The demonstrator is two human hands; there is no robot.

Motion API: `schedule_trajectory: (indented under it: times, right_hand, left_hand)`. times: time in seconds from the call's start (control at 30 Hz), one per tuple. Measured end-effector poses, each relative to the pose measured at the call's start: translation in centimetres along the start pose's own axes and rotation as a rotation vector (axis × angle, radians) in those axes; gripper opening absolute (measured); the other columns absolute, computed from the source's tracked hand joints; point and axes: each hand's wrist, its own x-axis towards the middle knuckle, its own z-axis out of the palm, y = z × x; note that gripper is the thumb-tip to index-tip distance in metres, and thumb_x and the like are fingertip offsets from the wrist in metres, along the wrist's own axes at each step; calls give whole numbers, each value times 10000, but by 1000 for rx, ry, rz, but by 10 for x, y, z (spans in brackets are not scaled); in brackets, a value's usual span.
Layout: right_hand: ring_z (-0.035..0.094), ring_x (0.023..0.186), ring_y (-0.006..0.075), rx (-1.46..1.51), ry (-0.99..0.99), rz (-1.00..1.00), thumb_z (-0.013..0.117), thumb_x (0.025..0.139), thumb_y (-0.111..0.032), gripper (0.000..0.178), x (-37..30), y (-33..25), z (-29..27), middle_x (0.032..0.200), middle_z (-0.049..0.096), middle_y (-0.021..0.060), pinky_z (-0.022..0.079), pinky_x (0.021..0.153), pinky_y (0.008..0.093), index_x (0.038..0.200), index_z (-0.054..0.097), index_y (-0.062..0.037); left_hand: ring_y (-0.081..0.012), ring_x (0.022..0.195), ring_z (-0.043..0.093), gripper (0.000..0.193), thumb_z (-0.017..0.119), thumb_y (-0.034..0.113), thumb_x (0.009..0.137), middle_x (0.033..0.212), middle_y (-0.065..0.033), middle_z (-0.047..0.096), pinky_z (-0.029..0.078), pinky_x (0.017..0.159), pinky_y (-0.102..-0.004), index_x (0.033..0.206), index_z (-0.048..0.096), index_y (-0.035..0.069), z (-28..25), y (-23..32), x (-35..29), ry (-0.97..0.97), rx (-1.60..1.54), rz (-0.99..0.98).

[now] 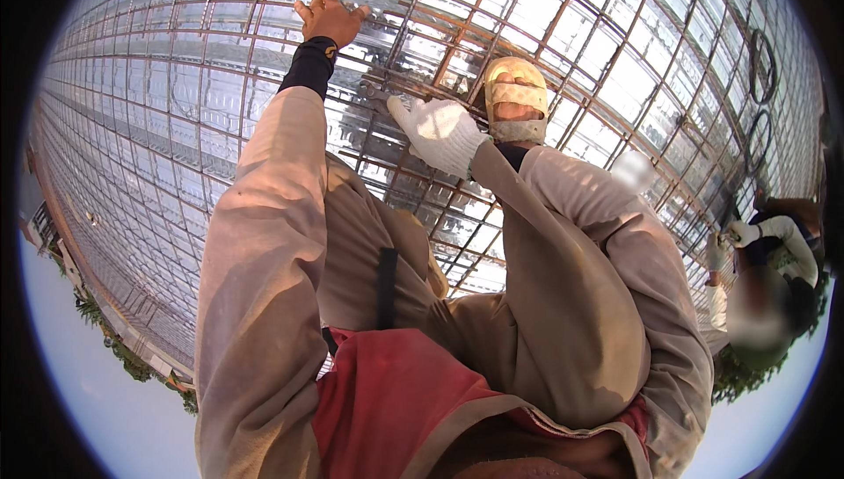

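My bare left hand [332,18] reaches forward over the rebar grid [400,44], its fingers spread apart and nothing visible in them. A black band covers that wrist. Closer to me and to the right, my right hand [444,136] wears a white knitted glove. Its fingers are curled around a dark metal hand tool [375,95], whose rounded end sticks out to the left, low over the crossing bars. The glove hides the tool's handle, so I cannot tell its exact kind.
Shiny corrugated metal decking [211,83] lies under the bars. My sandalled foot [516,99] rests on the grid beside my right hand. Black coils [761,66] lie at the far right. Nearer on that side, a co-worker [782,250] in white gloves bends over the bars.
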Motion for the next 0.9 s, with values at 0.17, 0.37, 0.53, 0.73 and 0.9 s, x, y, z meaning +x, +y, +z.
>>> schedule_trajectory:
  times: [0.17,0.37,0.53,0.73,0.9]
  right_hand:
    - [747,859,385,-89,-101,12,661,890,-94,808,8,-1,-5,983,700,244,599,674,474,1572,277,108]
    - [732,1074,427,208,-426,319,615,951,-287,532,-15,-15,-78,1139,726,289,588,868,519,1385,569,17]
    - [712,912,421,-149,-201,102,702,912,-248,261,-64,30,-141,906,714,181,568,790,538,1108,664,-81]
    - [727,914,360,-737,-206,133,656,936,-127,267,-38,66,-219,885,722,149,571,778,490,1196,646,-66]
    - [754,985,358,-806,-257,200,599,1021,-161,253,-9,84,-216,982,731,187,619,758,459,1249,604,-53]
  left_hand:
    - [-485,1622,103,1109,654,605,976,1651,-380,301,-95,1303,-563,1689,63,-4,-15,2,-12,-19,-35,12]
    - [-541,1611,8,1057,678,612,967,1739,-193,235,148,1304,-601,1713,89,149,-13,8,-27,0,-93,-31]
    - [-525,1614,-49,1030,611,649,991,1777,-124,139,200,1263,-679,1722,36,207,-10,8,-27,-38,-96,-64]
    - [-496,1611,-160,1014,548,647,1033,1794,-134,49,132,1270,-702,1724,-59,220,-23,12,-27,-132,-99,-70]
    - [-498,1611,-164,1022,568,636,1028,1792,-123,65,129,1262,-714,1723,-54,219,-19,12,-24,-122,-121,-81]
